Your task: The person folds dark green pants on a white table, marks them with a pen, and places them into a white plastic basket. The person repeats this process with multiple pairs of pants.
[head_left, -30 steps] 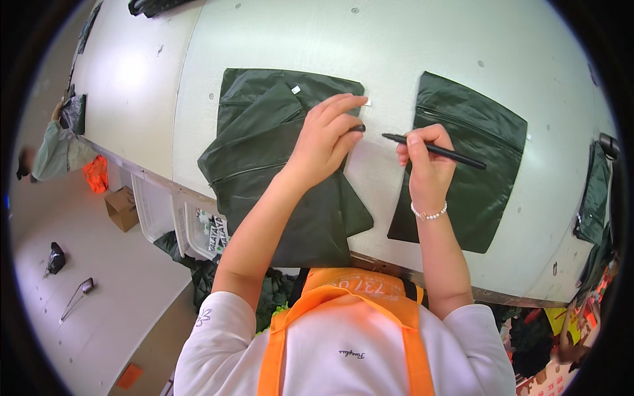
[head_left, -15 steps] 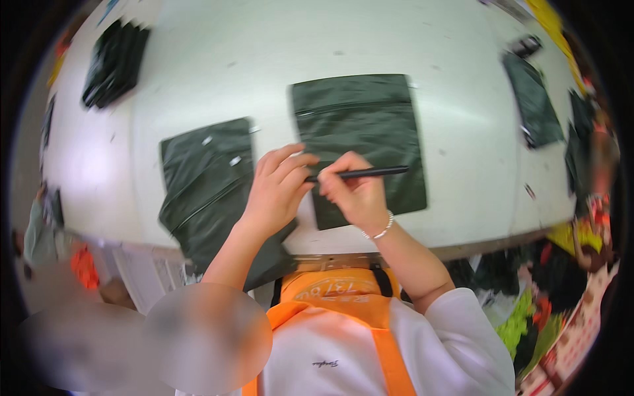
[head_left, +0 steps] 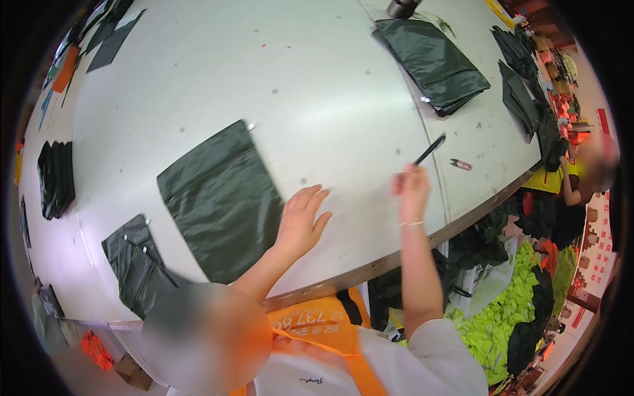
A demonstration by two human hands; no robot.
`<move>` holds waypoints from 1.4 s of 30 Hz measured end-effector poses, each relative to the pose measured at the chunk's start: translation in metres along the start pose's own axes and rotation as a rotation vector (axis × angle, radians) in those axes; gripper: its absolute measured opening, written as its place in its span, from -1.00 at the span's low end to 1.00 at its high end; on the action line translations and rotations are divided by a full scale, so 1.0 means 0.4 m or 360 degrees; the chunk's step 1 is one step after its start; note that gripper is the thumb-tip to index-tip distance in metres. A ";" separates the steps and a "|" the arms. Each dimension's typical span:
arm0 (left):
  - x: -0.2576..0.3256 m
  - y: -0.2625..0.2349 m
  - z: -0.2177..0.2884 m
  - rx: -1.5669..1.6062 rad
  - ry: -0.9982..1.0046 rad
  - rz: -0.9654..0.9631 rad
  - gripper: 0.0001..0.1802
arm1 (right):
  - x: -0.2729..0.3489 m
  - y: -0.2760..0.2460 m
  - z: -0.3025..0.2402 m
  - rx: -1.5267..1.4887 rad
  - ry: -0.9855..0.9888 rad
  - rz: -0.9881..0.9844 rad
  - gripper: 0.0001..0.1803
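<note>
A flat dark green fabric pouch (head_left: 224, 204) with a zip across its upper part lies on the white table, with a small white tag at its far right corner. My left hand (head_left: 300, 221) is beside its right edge, fingers stretched out, holding nothing. Further right, over the bare tabletop, my right hand (head_left: 413, 191) grips a black pen (head_left: 432, 149) that points up and to the right. Slight motion blur softens that hand. At the near left, another dark green pouch (head_left: 135, 270) lies rumpled, its lower part hidden.
A pile of dark green pouches (head_left: 432, 66) lies at the far right, with small thread snips (head_left: 461, 164) nearer me. Folded dark pieces (head_left: 57, 178) sit at the left. Bright green fabric (head_left: 495, 330) fills the space below the table's right edge, where another person (head_left: 584, 171) works.
My hands have parted; the right has carried the pen off the pouch to the right, and the left has opened. The view has turned toward the right side of the table.
</note>
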State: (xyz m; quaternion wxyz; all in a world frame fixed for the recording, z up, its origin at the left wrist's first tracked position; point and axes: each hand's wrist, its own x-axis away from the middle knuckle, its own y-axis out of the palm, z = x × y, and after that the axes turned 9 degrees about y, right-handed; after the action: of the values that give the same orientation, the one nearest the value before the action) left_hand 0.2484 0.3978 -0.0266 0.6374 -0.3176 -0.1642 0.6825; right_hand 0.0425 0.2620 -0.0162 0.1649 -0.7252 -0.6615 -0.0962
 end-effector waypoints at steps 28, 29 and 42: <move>0.391 -0.239 -0.140 -0.1074 -0.0981 0.1230 -0.52 | 0.025 0.103 0.154 0.0845 -0.0355 -0.1103 -0.47; 0.530 -0.282 -0.181 -0.1429 -0.1128 0.1258 -0.48 | 0.142 0.182 0.132 0.1289 -0.1103 -0.1254 -0.34; 1.274 -0.352 -0.099 0.2172 -0.1552 0.2813 -0.40 | 0.488 0.523 0.243 0.1654 -0.1638 -0.1410 -0.62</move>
State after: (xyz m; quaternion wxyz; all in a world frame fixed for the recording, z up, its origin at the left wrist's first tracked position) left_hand 0.3888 0.9060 -0.0818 -0.1394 0.3701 0.2788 0.8751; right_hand 0.2630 0.4640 -0.0601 0.1029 -0.1854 -0.8366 0.5052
